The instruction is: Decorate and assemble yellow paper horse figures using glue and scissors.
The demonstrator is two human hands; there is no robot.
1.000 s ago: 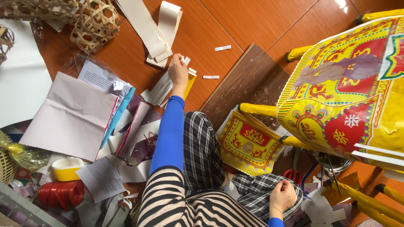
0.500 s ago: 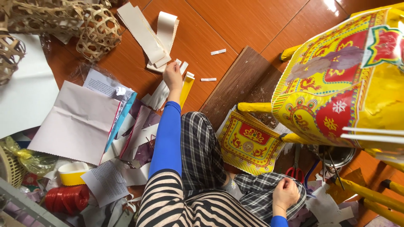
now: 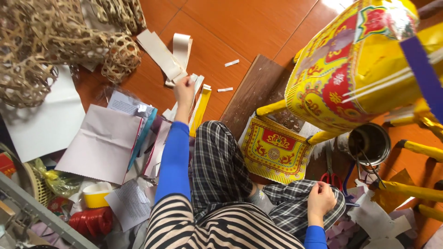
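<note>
My left hand (image 3: 184, 90) reaches forward over the floor, its fingers curled around the end of a white paper strip (image 3: 181, 54) that lies in a loose pile of strips. A yellow strip (image 3: 201, 109) lies just right of my wrist. My right hand (image 3: 320, 199) rests on my checked trouser knee (image 3: 295, 203) with its fingers curled, and I see nothing in it. A yellow and red patterned paper sheet (image 3: 275, 149) lies between my legs. The large yellow and red paper-covered figure (image 3: 355, 69) stands on yellow legs at the right.
Woven bamboo frames (image 3: 55, 41) fill the far left. White and pink paper sheets (image 3: 104, 143) and a yellow cup (image 3: 96, 195) lie at my left. A dark wooden board (image 3: 256, 92), a metal tin (image 3: 369, 143) and red-handled scissors (image 3: 330, 177) are at the right.
The view has tilted and shifted, so the bamboo frames show more. My left hand stays at the paper strips, closing on one. My right hand stays on my knee.
</note>
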